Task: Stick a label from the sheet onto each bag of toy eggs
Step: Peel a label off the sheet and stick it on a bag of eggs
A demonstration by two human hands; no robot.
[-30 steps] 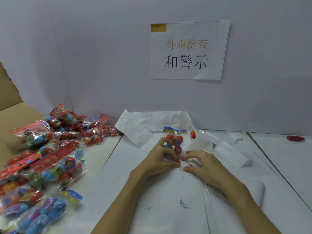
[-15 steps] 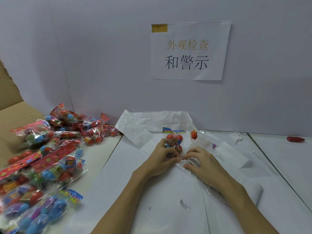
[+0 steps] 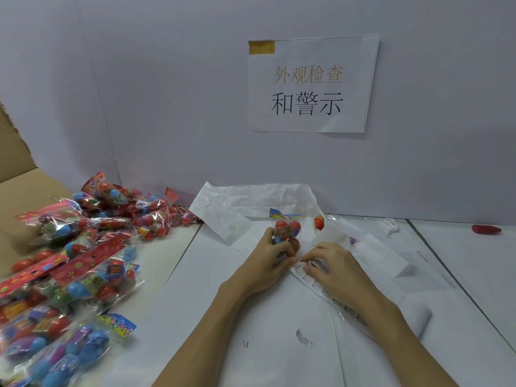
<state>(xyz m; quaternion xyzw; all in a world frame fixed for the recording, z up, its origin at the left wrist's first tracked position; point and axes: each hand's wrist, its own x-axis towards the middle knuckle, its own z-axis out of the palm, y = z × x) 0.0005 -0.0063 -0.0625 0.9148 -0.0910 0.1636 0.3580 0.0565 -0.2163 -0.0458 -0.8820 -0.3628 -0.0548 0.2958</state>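
Observation:
A small clear bag of red and blue toy eggs (image 3: 287,230) with a blue header card stands on the white paper at the table's middle. My left hand (image 3: 268,263) grips its lower part from the left. My right hand (image 3: 332,266) rests with curled fingers on a strip of printed labels (image 3: 312,280) that runs down to the right under my wrist, its fingertips pinching at the strip's upper end close to the bag. Whether a label is lifted I cannot tell.
Many bags of toy eggs (image 3: 81,263) are piled at the left beside a cardboard box (image 3: 16,191). Crumpled white paper (image 3: 245,205) lies behind the bag, with another egg bag (image 3: 319,222) partly under it. A red object (image 3: 485,229) lies far right. A paper sign (image 3: 310,85) hangs on the wall.
Both hands stayed close together at the bag. The bag has shifted slightly in my left hand, and my right fingertips have edged along the label strip's end.

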